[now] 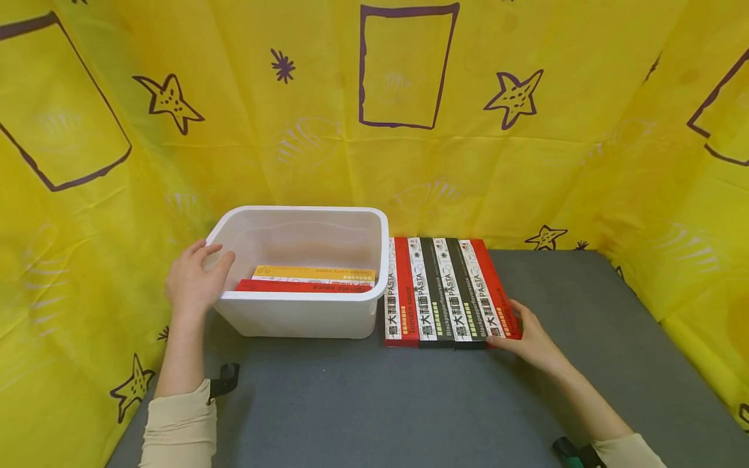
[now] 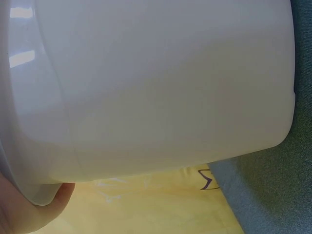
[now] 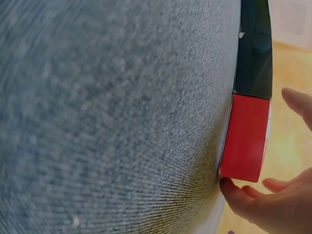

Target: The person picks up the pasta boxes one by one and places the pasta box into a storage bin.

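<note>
My left hand (image 1: 196, 276) is at the left rim of a white plastic bin (image 1: 298, 317); in the left wrist view its fingers (image 2: 61, 197) curl under the rim. Inside the bin lie a yellow chicken curry pasta box (image 1: 316, 273) and a red tomato sauce pasta box (image 1: 287, 286). Right of the bin, several flat pasta boxes form a row, including a black one (image 1: 443, 279). Beside the row's outermost red pasta box (image 1: 488, 273) is my right hand (image 1: 535, 341). Its fingertips (image 3: 229, 187) touch that box's outer side, while the thumb (image 3: 295, 100) stays raised above it.
A dark grey table (image 1: 363, 403) carries the bin and boxes. Yellow cloth (image 1: 328, 169) with drawn starfish and frames hangs behind and along both sides. The row of boxes lies close against the bin's right side.
</note>
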Motion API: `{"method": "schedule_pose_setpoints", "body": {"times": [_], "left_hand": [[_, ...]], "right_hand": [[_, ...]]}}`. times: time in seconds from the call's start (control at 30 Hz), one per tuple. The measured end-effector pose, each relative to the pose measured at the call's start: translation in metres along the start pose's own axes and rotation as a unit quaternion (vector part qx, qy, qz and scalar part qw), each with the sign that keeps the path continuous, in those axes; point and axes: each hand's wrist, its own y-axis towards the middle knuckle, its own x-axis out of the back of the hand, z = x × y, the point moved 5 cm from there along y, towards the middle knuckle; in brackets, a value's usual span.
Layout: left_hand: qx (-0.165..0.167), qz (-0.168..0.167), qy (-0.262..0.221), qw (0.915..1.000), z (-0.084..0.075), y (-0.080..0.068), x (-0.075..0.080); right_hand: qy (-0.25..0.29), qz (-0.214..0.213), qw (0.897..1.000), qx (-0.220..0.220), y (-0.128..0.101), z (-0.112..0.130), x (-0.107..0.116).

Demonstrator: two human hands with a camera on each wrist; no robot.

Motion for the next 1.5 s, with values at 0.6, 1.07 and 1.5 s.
{"method": "schedule_pose_setpoints", "body": {"times": [0.6, 1.07, 1.5], "left_hand": [[0.008, 0.002, 0.009, 0.9999, 0.002, 0.0, -0.002], [0.009, 0.001, 0.007, 0.9999, 0.002, 0.0, -0.001], [0.012, 0.004, 0.003, 0.9999, 0.001, -0.001, -0.001]], "right_hand": [[-0.069, 0.012, 0.996, 0.06, 0.011, -0.005, -0.003], [-0.16, 0.002, 0.987, 0.012, 0.01, -0.013, 0.009], [-0.15, -0.003, 0.987, 0.061, 0.012, -0.008, 0.006]]}}
